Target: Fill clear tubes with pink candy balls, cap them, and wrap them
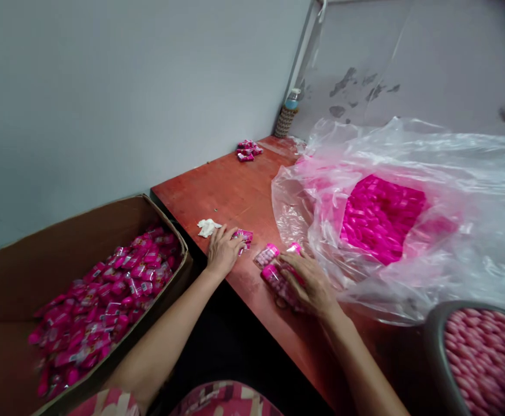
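My left hand (224, 252) lies low over the red table near its front edge, fingers stretched out. Its fingertips touch a small stack of shiny pink printed wrappers (244, 236). To the right, my right hand (311, 280) rests with extended fingers over a group of small clear bottles with pink caps. One bottle (266, 255) filled with light pink pieces lies beside the fingertips, and another bottle (274, 276) lies just below it. The hand and its shadow partly hide the other bottles. A crumpled white tissue (208, 227) lies left of my left hand.
A cardboard box (178, 245) of pink-wrapped bottles stands at left. On the red table (218, 185) are a large plastic bag (473, 173) of bright pink caps (378, 216), more pink packets (248, 151) and a bottle in a woven holder (285, 119). A dark tub (437, 341) holds pink pieces.
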Demonstrator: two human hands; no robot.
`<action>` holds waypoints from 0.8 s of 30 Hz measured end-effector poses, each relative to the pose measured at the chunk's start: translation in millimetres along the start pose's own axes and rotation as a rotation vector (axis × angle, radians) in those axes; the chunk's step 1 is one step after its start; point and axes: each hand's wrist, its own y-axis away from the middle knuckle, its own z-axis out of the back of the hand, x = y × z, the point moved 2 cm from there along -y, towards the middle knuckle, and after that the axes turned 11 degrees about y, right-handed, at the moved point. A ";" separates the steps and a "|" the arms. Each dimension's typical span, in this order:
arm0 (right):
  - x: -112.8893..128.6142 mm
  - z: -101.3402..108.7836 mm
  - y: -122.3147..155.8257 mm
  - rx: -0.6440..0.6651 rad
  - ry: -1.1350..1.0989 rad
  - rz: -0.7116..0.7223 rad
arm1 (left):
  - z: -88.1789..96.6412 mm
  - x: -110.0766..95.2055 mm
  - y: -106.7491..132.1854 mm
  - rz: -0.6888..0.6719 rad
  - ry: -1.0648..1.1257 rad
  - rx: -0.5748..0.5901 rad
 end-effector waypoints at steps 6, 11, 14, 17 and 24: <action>35.2 -9.5 -27.5 -0.108 -0.449 -0.483 | 13.7 -14.2 10.8 -0.042 0.204 -0.168; 52.6 -22.4 -50.4 -0.035 -1.035 -0.640 | 31.0 -44.6 38.1 0.081 0.635 -0.147; 59.1 -26.2 -36.4 -0.013 -1.130 -0.668 | 35.8 -49.8 62.5 0.440 1.030 -0.092; 67.8 -31.1 -11.4 0.128 -1.116 -0.666 | 34.0 -52.1 86.1 0.719 1.319 0.139; 67.9 -11.1 -2.6 0.233 -0.291 -0.521 | 27.5 -53.4 109.6 0.947 1.370 0.181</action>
